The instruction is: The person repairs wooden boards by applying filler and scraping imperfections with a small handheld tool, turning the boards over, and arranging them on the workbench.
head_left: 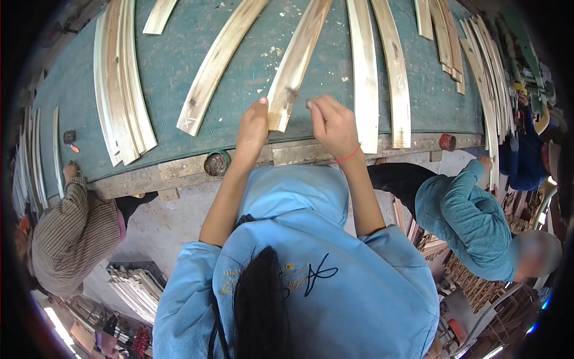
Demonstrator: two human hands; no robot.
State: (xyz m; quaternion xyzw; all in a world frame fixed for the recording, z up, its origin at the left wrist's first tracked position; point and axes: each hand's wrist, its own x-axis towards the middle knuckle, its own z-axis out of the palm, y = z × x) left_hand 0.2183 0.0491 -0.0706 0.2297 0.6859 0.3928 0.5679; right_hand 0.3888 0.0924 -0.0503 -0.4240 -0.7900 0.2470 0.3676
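My left hand (254,127) grips the near end of a wooden strip (295,66), its thumb on the strip's left edge. The strip lies on the green table (239,90) and has a dark knot near its end. Just right of that end, my right hand (333,124) is held closed, fingers curled together; a small dark tip shows at the fingers, too small to make out. Pale wood chips lie on the table around the strip. Another strip (215,69) lies to the left, and two more (363,78) lie to the right.
Stacked strips (121,84) lie at the left and more (490,78) at the right. A round tin (216,163) and a red tin (447,142) sit at the table's wooden edge (299,152). Co-workers stand left (75,239) and right (463,206).
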